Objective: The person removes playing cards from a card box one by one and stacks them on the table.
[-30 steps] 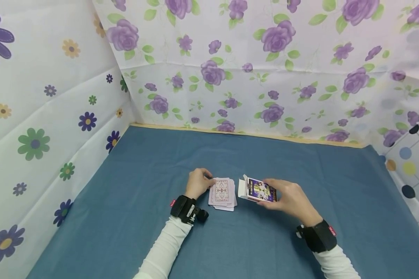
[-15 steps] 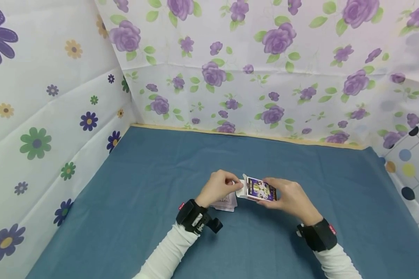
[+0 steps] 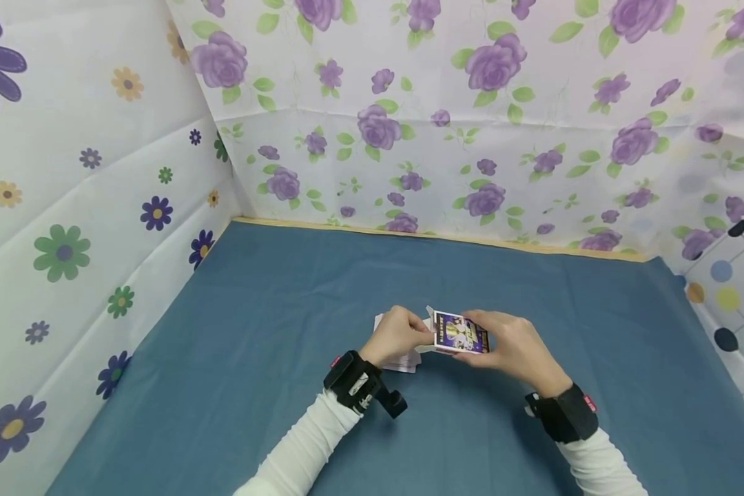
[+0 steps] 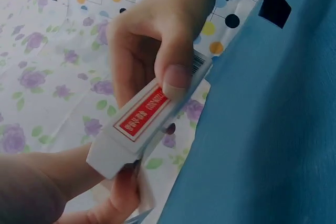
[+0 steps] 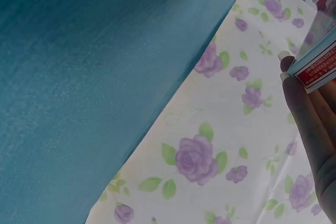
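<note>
My right hand [image 3: 513,344] holds an upright-tilted playing card box [image 3: 461,333] with a purple picture front, thumb along one edge and fingers along the other. In the left wrist view the box's narrow white side [image 4: 107,153] bears a red label, and the right thumb presses on it. My left hand [image 3: 399,335] has its bent fingertips right at the box's open end, beside the white flaps [image 3: 430,313]; I cannot tell what they pinch there. Beneath the left hand, a loose stack of playing cards [image 3: 401,363] lies on the cloth, mostly hidden by that hand.
A blue cloth [image 3: 297,289] covers the table. Behind it hangs a white curtain with purple roses [image 3: 378,127], and a flower-patterned sheet [image 3: 87,207] hangs on the left. Dotted sheeting [image 3: 728,296] borders the right side. Both wrists wear black camera straps [image 3: 353,381].
My left hand has moved right, from the edge of the card stack to the box's open end, and now covers much of the stack. My right hand and the box have barely moved.
</note>
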Demonstrator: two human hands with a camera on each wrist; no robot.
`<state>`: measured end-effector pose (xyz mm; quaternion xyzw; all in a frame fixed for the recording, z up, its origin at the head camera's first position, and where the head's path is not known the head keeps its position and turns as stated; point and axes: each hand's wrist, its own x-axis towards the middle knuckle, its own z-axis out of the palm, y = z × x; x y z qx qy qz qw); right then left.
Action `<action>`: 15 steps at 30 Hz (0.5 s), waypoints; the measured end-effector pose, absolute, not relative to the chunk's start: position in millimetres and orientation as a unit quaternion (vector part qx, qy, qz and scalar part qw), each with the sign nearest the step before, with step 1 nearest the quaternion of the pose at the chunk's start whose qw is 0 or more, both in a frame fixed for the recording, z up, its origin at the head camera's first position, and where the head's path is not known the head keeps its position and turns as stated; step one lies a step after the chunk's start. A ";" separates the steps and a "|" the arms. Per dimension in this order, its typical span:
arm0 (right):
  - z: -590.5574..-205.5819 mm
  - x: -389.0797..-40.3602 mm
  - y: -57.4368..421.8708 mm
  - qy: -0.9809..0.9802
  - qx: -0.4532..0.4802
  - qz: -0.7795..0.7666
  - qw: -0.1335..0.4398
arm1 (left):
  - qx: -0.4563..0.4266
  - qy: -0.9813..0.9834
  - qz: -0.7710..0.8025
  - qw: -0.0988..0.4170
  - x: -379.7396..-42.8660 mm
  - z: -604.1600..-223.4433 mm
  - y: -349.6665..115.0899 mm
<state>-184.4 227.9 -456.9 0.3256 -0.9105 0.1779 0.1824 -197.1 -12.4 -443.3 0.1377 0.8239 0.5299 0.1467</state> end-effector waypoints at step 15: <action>-456.3 -183.3 233.6 -0.922 0.307 0.170 0.162 | 0.109 0.763 0.599 0.215 -203.0 -442.1 -35.2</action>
